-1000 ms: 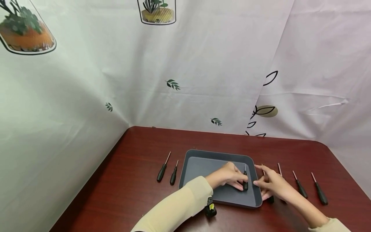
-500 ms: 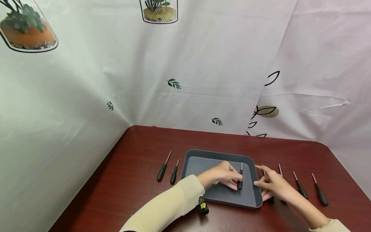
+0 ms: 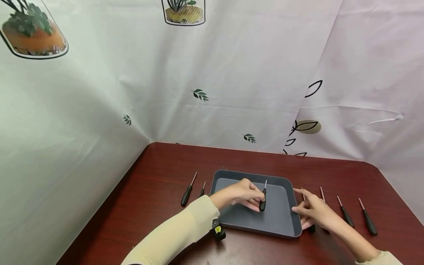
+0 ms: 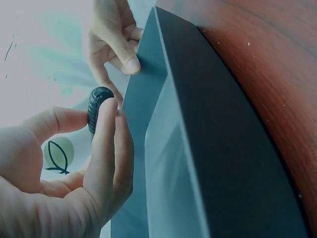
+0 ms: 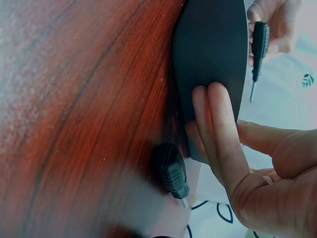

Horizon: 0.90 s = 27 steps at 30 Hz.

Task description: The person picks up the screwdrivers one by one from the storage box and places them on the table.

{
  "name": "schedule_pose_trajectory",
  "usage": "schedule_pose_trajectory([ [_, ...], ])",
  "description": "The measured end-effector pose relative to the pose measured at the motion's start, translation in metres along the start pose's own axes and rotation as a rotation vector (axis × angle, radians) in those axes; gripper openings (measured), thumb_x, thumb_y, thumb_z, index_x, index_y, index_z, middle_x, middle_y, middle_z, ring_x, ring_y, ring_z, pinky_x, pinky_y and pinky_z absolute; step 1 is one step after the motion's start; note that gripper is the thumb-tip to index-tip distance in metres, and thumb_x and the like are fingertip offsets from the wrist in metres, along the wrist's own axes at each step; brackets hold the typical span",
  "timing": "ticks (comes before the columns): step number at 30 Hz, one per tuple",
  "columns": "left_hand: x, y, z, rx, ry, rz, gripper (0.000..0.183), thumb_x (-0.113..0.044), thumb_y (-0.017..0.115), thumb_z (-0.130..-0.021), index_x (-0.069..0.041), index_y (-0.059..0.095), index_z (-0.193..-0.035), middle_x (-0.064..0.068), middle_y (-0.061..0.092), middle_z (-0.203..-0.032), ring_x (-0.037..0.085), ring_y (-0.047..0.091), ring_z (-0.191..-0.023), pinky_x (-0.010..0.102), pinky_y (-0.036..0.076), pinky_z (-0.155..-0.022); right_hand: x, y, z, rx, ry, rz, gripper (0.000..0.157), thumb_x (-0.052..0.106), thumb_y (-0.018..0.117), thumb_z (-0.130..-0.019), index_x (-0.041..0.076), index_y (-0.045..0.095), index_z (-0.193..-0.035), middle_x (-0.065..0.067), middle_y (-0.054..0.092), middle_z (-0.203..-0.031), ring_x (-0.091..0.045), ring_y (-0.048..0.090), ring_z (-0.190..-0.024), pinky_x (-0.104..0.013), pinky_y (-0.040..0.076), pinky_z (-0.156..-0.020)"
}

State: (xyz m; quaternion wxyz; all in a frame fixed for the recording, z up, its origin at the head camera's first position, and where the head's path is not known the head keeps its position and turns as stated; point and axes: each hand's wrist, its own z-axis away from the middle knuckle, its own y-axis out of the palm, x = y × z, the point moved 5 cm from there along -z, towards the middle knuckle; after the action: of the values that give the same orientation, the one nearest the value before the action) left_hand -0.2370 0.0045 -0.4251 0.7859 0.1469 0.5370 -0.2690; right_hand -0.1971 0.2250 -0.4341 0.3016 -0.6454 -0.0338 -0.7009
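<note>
My left hand [image 3: 239,193] pinches a small screwdriver [image 3: 262,204] by its black handle over the grey rectangular tray [image 3: 278,222]. Its thin metal shaft points toward the back wall. In the left wrist view the ribbed handle [image 4: 97,101] sits between thumb and fingers, above the level of the rim. My right hand [image 3: 316,210] grips the tray's right side. The right wrist view has its fingers [image 5: 223,116] laid along the outer wall and the thumb over the rim. Beside them a black screwdriver handle [image 5: 170,168] lies on the table.
On the reddish-brown table [image 3: 139,221], a screwdriver [image 3: 187,195] and a shorter screwdriver [image 3: 202,192], partly behind my left sleeve, lie left of the tray. Several more lie to the right, including a screwdriver [image 3: 369,222] farthest out. A white patterned cloth [image 3: 232,73] hangs behind.
My left hand has carried the screwdriver leftward over the tray, from near its right wall toward the middle. The right hand keeps its place at the tray's right side.
</note>
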Motion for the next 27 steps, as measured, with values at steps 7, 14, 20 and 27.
schedule_pose_trajectory([
  [7,-0.005,-0.016,0.014,-0.013,0.003,-0.015,0.015,0.001,0.064,-0.089,0.008,0.073,-0.098,0.014,0.068,-0.09,0.023,0.072,-0.075,0.031,0.063,-0.065,0.0,0.0,0.001,0.005,0.006,-0.01,0.081,0.002,0.064,-0.097,-0.022,0.004,-0.147,-0.019,0.066,-0.082,-0.03,0.066,-0.057,-0.044,0.06,-0.052],
  [14,-0.007,-0.045,0.028,-0.063,0.0,-0.003,0.018,-0.001,0.062,-0.091,0.007,0.073,-0.103,0.014,0.069,-0.096,0.025,0.072,-0.083,0.035,0.063,-0.071,0.001,0.001,0.0,0.001,0.005,-0.001,0.081,0.001,0.063,-0.096,-0.021,0.005,-0.148,-0.019,0.066,-0.082,-0.033,0.067,-0.057,-0.045,0.06,-0.052],
  [20,-0.008,-0.073,0.043,-0.072,0.0,-0.032,0.026,-0.004,0.058,-0.095,0.007,0.069,-0.115,0.015,0.069,-0.109,0.027,0.07,-0.094,0.035,0.062,-0.075,0.002,0.001,-0.002,0.01,0.009,-0.008,0.081,0.001,0.063,-0.097,-0.021,0.004,-0.148,-0.019,0.066,-0.082,-0.032,0.067,-0.058,-0.045,0.06,-0.053],
  [27,-0.01,-0.103,0.059,-0.104,0.003,-0.044,0.032,-0.006,0.056,-0.099,0.009,0.062,-0.126,0.017,0.067,-0.116,0.03,0.067,-0.103,0.036,0.062,-0.079,0.001,0.0,-0.001,0.011,0.016,-0.01,0.081,0.001,0.063,-0.097,-0.021,0.003,-0.148,-0.019,0.066,-0.083,-0.033,0.067,-0.059,-0.045,0.061,-0.053],
])
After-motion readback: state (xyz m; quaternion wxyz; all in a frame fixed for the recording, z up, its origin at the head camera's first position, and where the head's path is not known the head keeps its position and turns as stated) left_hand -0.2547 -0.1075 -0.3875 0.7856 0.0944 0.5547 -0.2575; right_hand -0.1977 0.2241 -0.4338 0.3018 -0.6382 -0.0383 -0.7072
